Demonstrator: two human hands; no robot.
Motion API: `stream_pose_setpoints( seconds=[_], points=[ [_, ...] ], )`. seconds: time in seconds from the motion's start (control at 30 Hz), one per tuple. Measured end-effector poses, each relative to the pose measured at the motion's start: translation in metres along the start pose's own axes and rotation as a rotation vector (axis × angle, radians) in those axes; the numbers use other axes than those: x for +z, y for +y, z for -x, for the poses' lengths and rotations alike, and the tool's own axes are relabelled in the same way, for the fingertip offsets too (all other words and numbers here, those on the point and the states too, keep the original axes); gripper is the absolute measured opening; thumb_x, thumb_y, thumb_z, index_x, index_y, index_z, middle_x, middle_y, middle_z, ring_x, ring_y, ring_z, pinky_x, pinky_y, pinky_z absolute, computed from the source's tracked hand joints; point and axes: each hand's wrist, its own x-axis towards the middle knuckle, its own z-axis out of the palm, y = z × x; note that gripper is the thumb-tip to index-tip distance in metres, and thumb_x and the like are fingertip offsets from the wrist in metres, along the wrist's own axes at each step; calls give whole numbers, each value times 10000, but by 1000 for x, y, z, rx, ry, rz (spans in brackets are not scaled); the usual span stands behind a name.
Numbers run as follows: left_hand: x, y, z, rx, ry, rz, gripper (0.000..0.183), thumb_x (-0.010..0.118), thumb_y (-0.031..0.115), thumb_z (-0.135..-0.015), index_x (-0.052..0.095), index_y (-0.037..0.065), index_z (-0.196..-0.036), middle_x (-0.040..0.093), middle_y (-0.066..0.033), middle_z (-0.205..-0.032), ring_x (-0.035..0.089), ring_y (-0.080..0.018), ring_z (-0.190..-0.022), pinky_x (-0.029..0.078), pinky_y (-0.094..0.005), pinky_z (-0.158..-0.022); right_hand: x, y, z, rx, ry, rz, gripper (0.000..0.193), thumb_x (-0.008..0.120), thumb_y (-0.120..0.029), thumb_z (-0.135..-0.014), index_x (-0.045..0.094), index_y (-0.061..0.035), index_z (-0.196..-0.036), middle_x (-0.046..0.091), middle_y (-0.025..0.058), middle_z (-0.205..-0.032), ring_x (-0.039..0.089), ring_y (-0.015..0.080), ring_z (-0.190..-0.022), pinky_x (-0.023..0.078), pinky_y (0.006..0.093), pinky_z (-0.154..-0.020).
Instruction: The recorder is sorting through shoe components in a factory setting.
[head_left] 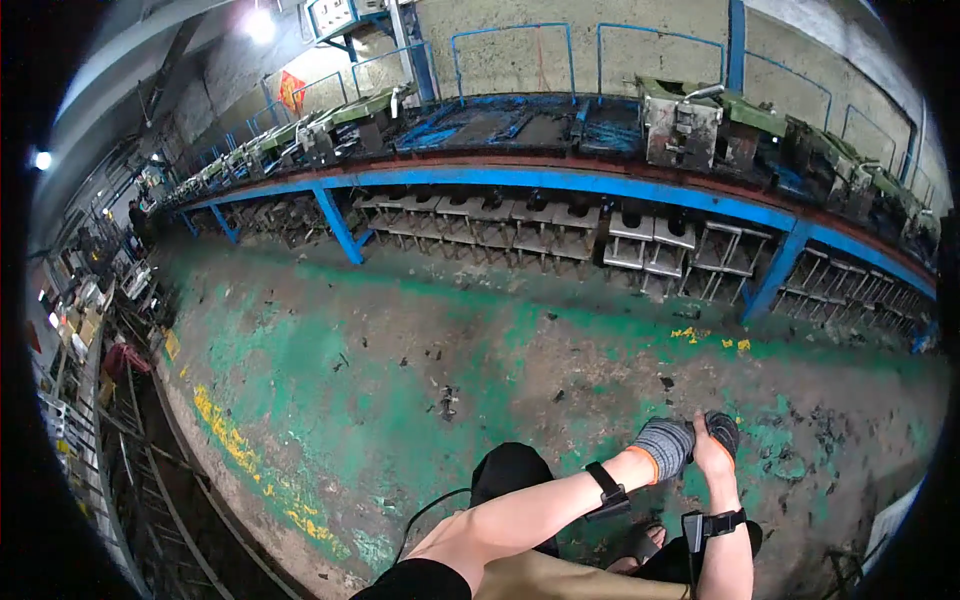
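My left hand [663, 446] wears a grey knitted glove with an orange cuff. Its fingers are closed and meet my right hand [714, 450] at lower right, above the floor. A dark grey glove [724, 430] with an orange edge covers the outer side of my right hand, while its thumb and the base of the palm look bare. The right fingers appear curled. Whatever lies between the two hands is hidden. Black straps with small boxes sit round both wrists, a left wrist strap [607, 490] and a right wrist strap [712, 524].
A long blue-framed workbench [560, 178] spans the far side, carrying green and grey metal machine fixtures [682, 125]. Metal stools [480, 215] are stacked beneath it. Black scraps litter the worn green floor [400, 330]. Metal rails [150, 450] run along the left.
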Motion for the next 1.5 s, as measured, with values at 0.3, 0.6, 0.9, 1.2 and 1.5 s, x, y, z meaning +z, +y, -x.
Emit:
stream_pose_setpoints(
  seconds=[0.3, 0.6, 0.9, 1.2, 1.5],
  points=[
    [-12, 12, 4, 21, -96, 46, 149, 603, 134, -768, 675, 4, -782, 667, -228, -766, 663, -389, -720, 522, -480, -634, 10, 14, 4, -78, 103, -156, 417, 555, -375, -911, 672, 10, -805, 638, 240, -844, 608, 414, -843, 442, 499, -749],
    [-15, 13, -5, -8, -117, 54, 141, 591, 122, -752, 673, 9, -777, 666, -223, -758, 658, -383, -714, 524, -476, -647, 3, 7, -2, 17, 85, -145, 516, 515, -460, -925, 659, 21, -804, 637, 251, -854, 604, 409, -871, 436, 491, -782],
    [-22, 12, -12, 18, -232, 31, 184, 565, 146, -768, 678, 0, -764, 660, -233, -742, 653, -389, -701, 523, -477, -653, -12, 4, -10, 24, -40, -149, 510, 487, -464, -931, 675, 7, -872, 647, 237, -941, 608, 402, -942, 441, 488, -834],
    [-22, 13, -16, 4, -250, 8, 184, 579, 161, -760, 683, 9, -765, 662, -231, -742, 653, -388, -701, 524, -476, -655, -32, -11, -7, -5, -19, -135, 467, 519, -428, -916, 658, 7, -812, 638, 233, -850, 611, 412, -858, 445, 495, -749],
    [-18, 13, -24, 12, -314, -15, 188, 593, 172, -749, 696, 16, -767, 671, -224, -758, 659, -386, -715, 524, -482, -661, -32, -8, -5, -50, 127, -157, 439, 529, -394, -916, 653, 5, -782, 630, 239, -820, 611, 410, -835, 443, 491, -734]
  ],
)
